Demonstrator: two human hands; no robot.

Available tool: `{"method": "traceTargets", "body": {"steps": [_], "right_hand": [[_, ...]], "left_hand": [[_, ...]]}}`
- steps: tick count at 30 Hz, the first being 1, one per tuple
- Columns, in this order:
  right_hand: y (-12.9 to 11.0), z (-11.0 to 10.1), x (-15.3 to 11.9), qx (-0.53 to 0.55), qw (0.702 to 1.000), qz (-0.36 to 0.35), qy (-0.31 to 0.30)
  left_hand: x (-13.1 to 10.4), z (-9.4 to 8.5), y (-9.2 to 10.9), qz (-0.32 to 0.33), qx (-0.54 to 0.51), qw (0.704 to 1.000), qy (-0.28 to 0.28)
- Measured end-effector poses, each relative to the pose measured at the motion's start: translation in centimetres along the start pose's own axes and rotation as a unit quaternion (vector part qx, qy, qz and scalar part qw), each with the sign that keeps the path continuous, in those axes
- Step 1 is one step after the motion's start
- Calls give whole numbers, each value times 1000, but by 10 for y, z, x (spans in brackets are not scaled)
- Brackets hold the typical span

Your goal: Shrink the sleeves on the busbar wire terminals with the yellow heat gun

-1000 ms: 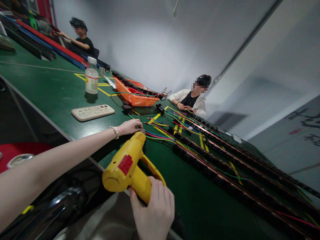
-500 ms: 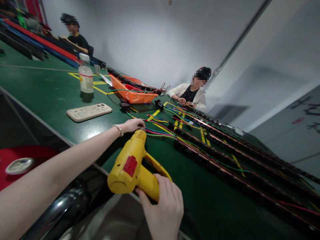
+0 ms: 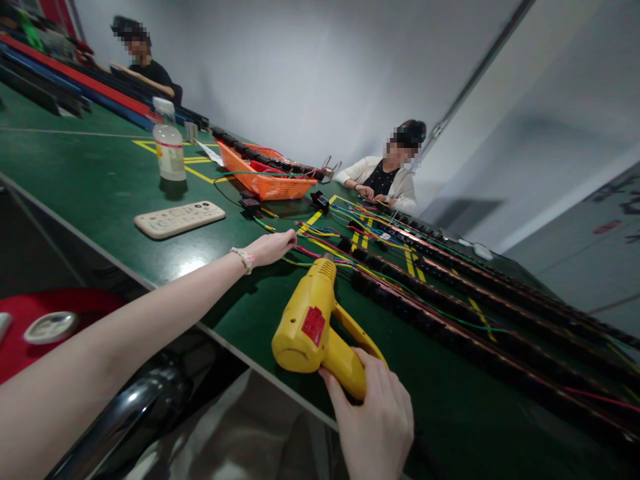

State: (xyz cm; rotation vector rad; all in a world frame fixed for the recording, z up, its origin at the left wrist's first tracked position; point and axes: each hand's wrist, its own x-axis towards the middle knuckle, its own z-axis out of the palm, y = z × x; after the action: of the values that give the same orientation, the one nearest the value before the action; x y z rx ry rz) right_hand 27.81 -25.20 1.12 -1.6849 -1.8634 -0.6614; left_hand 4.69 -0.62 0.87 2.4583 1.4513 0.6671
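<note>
A yellow heat gun (image 3: 310, 320) with a red label is in my right hand (image 3: 375, 413), whose fingers wrap its handle. Its metal nozzle points away from me, over several coloured wires (image 3: 325, 257). My left hand (image 3: 273, 248), with a beaded bracelet at the wrist, is closed at the loose ends of these wires. A red wire runs from its fingertips towards the black-and-copper bars (image 3: 400, 307) on the right. The exact ends between the fingers are hidden.
On the green table (image 3: 110, 180) are a pale phone (image 3: 180, 219), a bottle (image 3: 170, 150) and an orange basket (image 3: 270, 187). More long bars and wires stretch along the right. One person (image 3: 385, 177) sits across the table, another (image 3: 147, 70) at the far left.
The heat gun in my right hand has moved to the right, its nozzle now over the wires farther from my left hand. My left hand has shifted slightly right, still closed.
</note>
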Motion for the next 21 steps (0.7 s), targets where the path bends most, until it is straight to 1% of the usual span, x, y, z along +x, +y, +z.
{"method": "traceTargets", "body": {"steps": [3,6,11,14,17,21], "right_hand": [[8,-4,-3,-36,999,11,9],[13,-6,-7,-54,998,24,8],[14,-7,-9,-57,998,33,-4],[16,-13,-3,-46,999,18,-9],[17,-21,9,-46,998,-11,-42],[13,-21,23,-58,989,-38,-130]], "left_hand": [[1,2,-2,0,-9,1000,-18],[2,2,-3,-7,15,999,-30],[5,1,0,-24,44,997,-56],[6,1,0,-31,58,996,-67],[6,2,-2,-30,57,996,-65],[3,3,-2,-14,34,998,-46]]}}
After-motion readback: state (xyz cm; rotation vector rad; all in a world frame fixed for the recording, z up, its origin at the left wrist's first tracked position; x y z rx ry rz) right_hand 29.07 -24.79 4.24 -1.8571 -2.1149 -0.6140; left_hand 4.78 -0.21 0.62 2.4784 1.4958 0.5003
